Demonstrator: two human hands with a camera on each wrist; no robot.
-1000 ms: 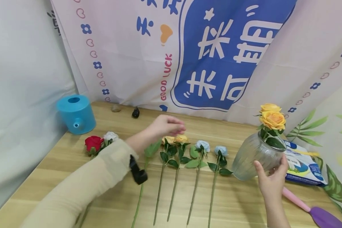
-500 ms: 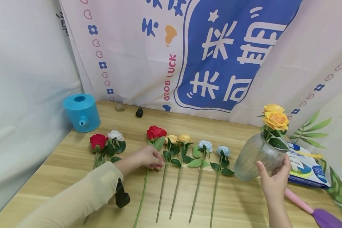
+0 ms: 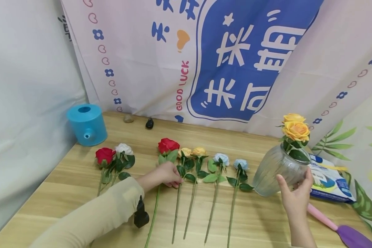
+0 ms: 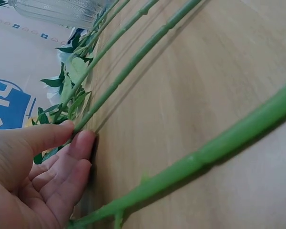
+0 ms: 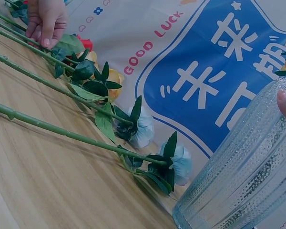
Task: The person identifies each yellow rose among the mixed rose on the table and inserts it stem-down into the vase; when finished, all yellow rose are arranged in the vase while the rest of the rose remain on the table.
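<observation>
My left hand point(image 3: 169, 175) pinches the stem of a yellow rose point(image 3: 185, 152) between thumb and forefinger, below its leaves. The pinched stem point(image 4: 115, 83) runs close over the tabletop in the left wrist view. Under my left wrist passes the stem of a large red rose point(image 3: 168, 146). My right hand point(image 3: 294, 196) grips a clear ribbed glass vase point(image 3: 271, 170), tilted to the right, with yellow roses point(image 3: 296, 130) standing in its mouth. Between the hands lie another yellow rose point(image 3: 199, 151) and two pale blue roses point(image 3: 221, 159), stems toward me.
Further left lie a red rose point(image 3: 105, 155) and a white rose point(image 3: 124, 149), partly behind my left sleeve. A blue watering can point(image 3: 87, 125) stands at the back left, near a black stone point(image 3: 150, 123). Right of the vase are a blue-white packet point(image 3: 331, 181) and a pink-purple tool point(image 3: 344, 229).
My left hand has come down from above the rose heads toward me, then slid right onto the yellow rose's stem and pinched it. My right hand keeps its grip on the tilted vase.
</observation>
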